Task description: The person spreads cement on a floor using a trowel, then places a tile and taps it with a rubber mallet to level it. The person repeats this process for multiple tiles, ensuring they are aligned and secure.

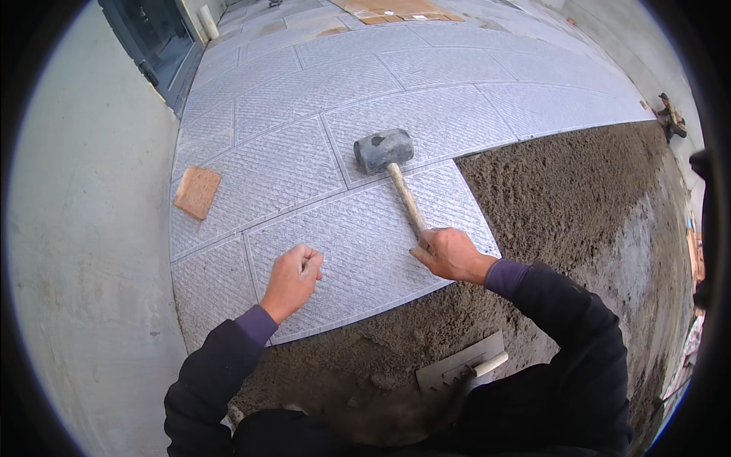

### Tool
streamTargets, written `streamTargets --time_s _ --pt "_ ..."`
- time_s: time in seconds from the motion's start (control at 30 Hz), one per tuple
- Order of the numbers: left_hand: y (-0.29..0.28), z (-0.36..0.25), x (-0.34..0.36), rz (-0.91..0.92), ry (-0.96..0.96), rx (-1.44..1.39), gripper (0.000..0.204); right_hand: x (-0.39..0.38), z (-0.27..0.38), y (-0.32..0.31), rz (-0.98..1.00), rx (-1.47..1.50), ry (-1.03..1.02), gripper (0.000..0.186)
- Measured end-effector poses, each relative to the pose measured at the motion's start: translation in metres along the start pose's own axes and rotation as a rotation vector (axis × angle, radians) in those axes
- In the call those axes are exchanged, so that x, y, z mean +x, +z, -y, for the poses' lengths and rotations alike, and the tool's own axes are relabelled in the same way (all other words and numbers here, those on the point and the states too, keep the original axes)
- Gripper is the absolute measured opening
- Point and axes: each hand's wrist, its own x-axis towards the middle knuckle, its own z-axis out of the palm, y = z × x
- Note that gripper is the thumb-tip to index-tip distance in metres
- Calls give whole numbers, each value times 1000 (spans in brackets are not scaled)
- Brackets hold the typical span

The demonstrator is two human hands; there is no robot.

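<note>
My right hand is wrapped round the wooden handle of a rubber mallet. The mallet's dark grey head is over the joint between two rows of slabs; whether it touches the stone I cannot tell. Below its handle lies a light grey ribbed paving slab, its front and right edges bordering the bedding mortar. My left hand is curled into a loose fist above the left part of this slab, with nothing showing in its fingers.
A flat trowel with a pale handle lies on the brown mortar near me. A reddish brick piece rests on slabs by the left wall. Flattened cardboard lies at the far end, and a dark-framed doorway stands far left.
</note>
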Motion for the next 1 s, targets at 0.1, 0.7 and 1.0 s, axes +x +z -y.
streamTargets --time_s 0.1,0.7,1.0 --pt "39 -35 67 -11 202 208 25 -29 -13 -1 97 -18 -51 39" --pt "269 -87 323 -315 67 593 28 -165 -79 -4 -139 1053 325 32" --pt "267 -74 327 -329 218 648 21 -161 -109 -3 -172 1175 395 36"
